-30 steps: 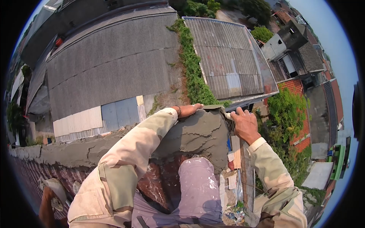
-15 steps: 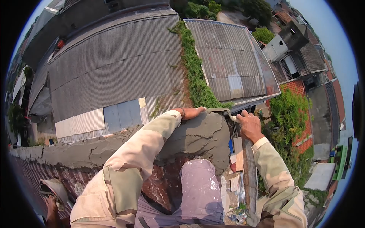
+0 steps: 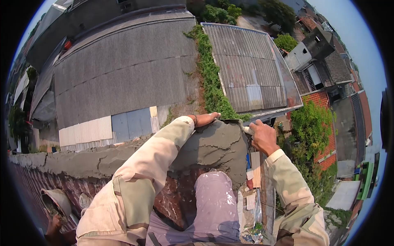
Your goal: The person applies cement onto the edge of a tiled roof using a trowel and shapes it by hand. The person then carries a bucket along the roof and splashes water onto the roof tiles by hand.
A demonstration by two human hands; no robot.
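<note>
Wet grey mortar (image 3: 217, 141) lies thick along the top of a wall, with cracks and folds in its surface. My right hand (image 3: 264, 136) is closed round the pale handle of a trowel (image 3: 232, 121) at the wall's right end. The thin blade reaches left along the mortar's far top edge and is seen nearly edge-on. My left hand (image 3: 206, 119) rests at that far edge, just left of the blade, fingers stretched out and partly hidden. Whether it touches the blade I cannot tell.
Below at left, another person's hand (image 3: 54, 223) is at a mortar-stained bucket (image 3: 57, 201). My knee (image 3: 216, 190) is close to the wall. Beyond the wall lie lower corrugated roofs (image 3: 127, 69), a strip of vines (image 3: 209, 69) and a tree (image 3: 312, 123). A deep drop with scraps lies at right.
My right hand has shifted slightly left and up with the trowel, whose blade has tilted. My left hand has moved slightly left. The bucket at lower left has turned and now shows more of its opening.
</note>
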